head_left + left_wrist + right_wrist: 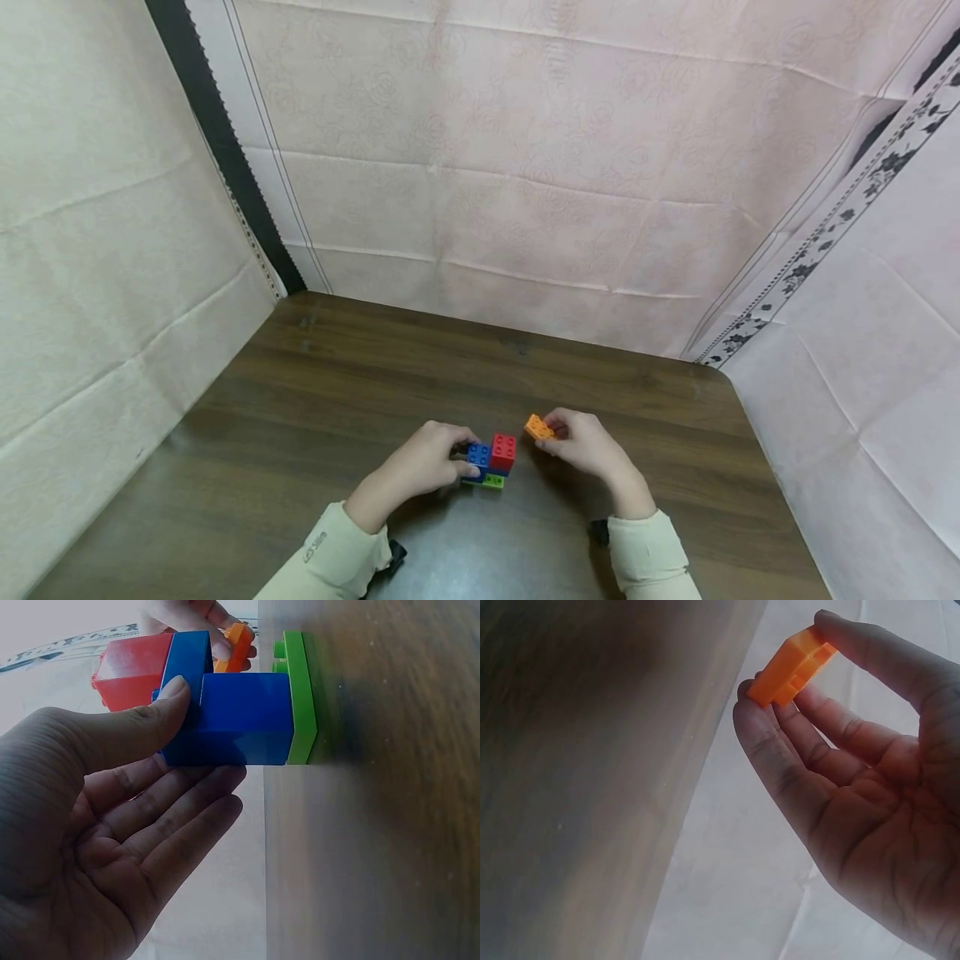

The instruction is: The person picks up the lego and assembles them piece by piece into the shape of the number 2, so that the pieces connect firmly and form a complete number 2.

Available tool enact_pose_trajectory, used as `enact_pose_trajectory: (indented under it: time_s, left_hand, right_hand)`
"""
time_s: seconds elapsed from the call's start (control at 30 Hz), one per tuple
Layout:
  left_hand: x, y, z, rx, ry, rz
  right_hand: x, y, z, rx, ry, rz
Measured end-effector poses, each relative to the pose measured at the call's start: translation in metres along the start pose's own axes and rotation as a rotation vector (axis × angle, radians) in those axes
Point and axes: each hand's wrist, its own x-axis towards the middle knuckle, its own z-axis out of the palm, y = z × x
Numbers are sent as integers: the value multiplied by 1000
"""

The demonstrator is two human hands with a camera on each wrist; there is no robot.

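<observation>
My left hand (427, 457) grips a stack of toy building bricks, thumb on one side and fingers on the other. At its bottom is a thin light green brick (301, 697). Above that come a blue brick (244, 712) and another blue brick (187, 671), with a red brick (502, 451) on top at the right end. Whether the stack touches the table cannot be told. To its right, my right hand (588, 442) pinches a thin orange brick (784, 667) between thumb and fingertips, tilted and apart from the stack.
Both hands are over a dark brown wooden table (360, 358). Pale cloth hangs behind the table (525, 183), on the left (112, 208) and on the right (862, 333). The right cloth has a black floral border (825, 233).
</observation>
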Motion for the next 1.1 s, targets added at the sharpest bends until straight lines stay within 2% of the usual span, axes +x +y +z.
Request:
enact_pose_trajectory:
  time_s: [0.57,1.1]
  left_hand:
    - [0,0,-1,0,10,21]
    - [1,0,0,-15,2,13]
  right_hand:
    - [-11,-26,-3,25,-29,-97]
    - [-15,-42,-2,4,-50,-238]
